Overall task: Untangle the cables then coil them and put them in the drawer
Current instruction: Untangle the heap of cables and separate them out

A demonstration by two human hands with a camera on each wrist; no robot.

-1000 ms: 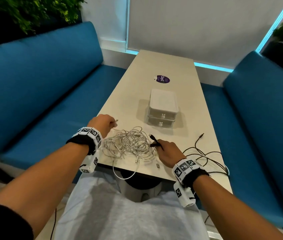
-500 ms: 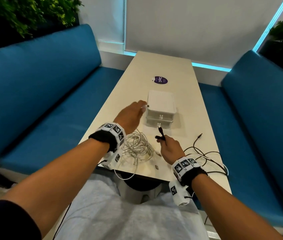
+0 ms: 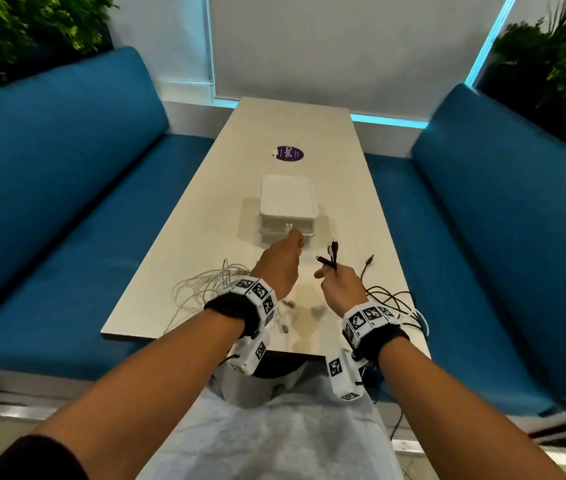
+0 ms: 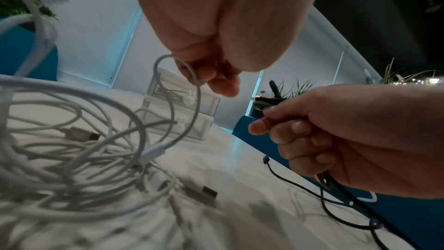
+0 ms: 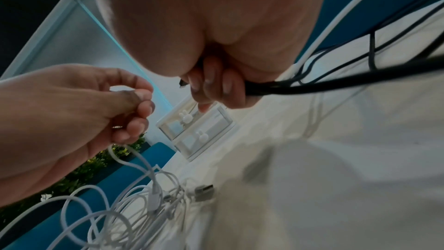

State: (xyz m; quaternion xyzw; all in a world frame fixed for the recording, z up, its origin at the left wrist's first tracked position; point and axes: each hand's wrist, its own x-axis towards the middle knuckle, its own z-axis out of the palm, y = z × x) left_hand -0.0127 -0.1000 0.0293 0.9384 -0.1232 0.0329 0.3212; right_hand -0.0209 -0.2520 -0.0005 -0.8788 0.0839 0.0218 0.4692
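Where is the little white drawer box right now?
In the head view, the drawer box stands mid-table, just beyond the left hand, nearer than the purple sticker.

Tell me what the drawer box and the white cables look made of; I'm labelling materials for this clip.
Drawer box: looks like hard plastic, with a white frame, see-through glossy drawer fronts and small moulded white knobs. White cables: a smooth, flexible white jacket, probably rubbery plastic, bending in loose loops; the plug ends look like grey metal.

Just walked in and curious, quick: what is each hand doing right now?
Left hand: closed, pinching a white cable.
Right hand: closed, gripping the black cables.
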